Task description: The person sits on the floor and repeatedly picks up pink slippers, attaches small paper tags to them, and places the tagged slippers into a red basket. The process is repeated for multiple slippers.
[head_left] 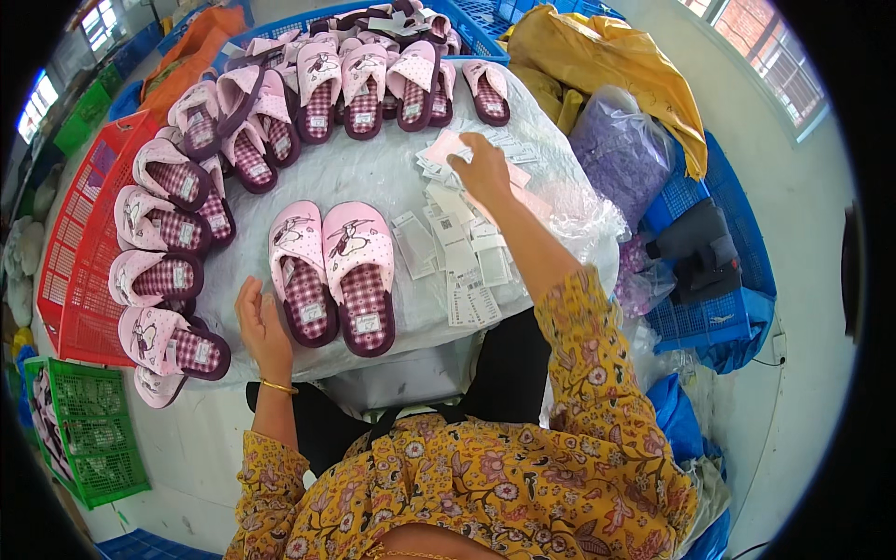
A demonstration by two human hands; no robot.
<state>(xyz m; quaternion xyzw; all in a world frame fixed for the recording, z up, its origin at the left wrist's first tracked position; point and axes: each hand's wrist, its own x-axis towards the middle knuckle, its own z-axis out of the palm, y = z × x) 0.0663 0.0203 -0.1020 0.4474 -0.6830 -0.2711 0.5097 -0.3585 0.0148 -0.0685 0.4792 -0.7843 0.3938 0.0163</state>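
Observation:
A pair of pink slippers (358, 252) with dark purple soles and checked insoles lies side by side in front of me, toes pointing away. My left hand (263, 322) is just left of this pair, fingers loosely extended and holding nothing. To the right, paper tags (455, 245) are spread in a loose pile, mostly white, with a few pink ones. My right hand (483, 168) reaches over the far part of that pile, beside a pink tag (446, 147). Its thumb and index finger are bent, with a gap between them.
More pink slippers (177, 229) line the left and far edges of the plastic-covered table (252, 219). A blue crate (481, 42) of slippers stands behind. Red (79, 243) and green crates (103, 429) are left; a bag of purple material (621, 149) and a blue crate (747, 243) are right.

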